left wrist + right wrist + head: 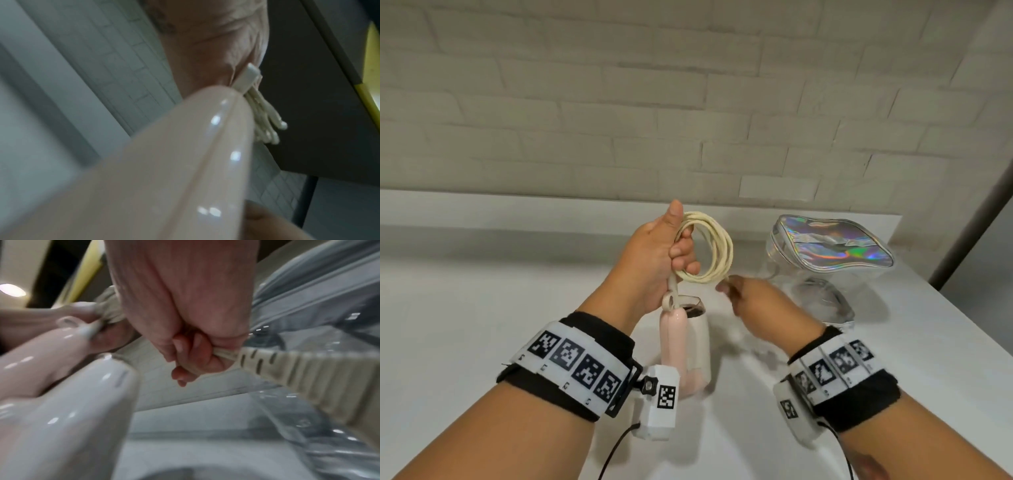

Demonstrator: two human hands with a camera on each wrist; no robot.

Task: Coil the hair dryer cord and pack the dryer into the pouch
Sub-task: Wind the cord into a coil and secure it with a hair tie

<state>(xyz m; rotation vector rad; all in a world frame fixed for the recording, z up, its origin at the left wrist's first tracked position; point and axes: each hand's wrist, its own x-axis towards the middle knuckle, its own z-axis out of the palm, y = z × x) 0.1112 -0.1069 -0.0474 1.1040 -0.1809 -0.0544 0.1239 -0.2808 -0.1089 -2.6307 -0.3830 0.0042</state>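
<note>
My left hand (pixel 667 253) is raised above the table and grips several cream loops of the cord (pixel 717 251). The pink and white hair dryer (pixel 685 346) hangs below that hand by its cord end, with a hanging ring at the top of its handle. To the right, my right hand (pixel 736 291) pinches the cord's end just under the coil. In the right wrist view its fingers (pixel 185 347) curl tightly round the cord's ribbed end piece (pixel 308 378). In the left wrist view the dryer handle (pixel 164 170) fills the frame and cord loops (pixel 265 120) hang by the palm.
A clear pouch (pixel 828 250) with a holographic panel stands open at the right of the white table (pixel 482 325), close to my right hand. A white brick wall (pixel 619 102) runs behind the table. The table's right edge lies near the pouch.
</note>
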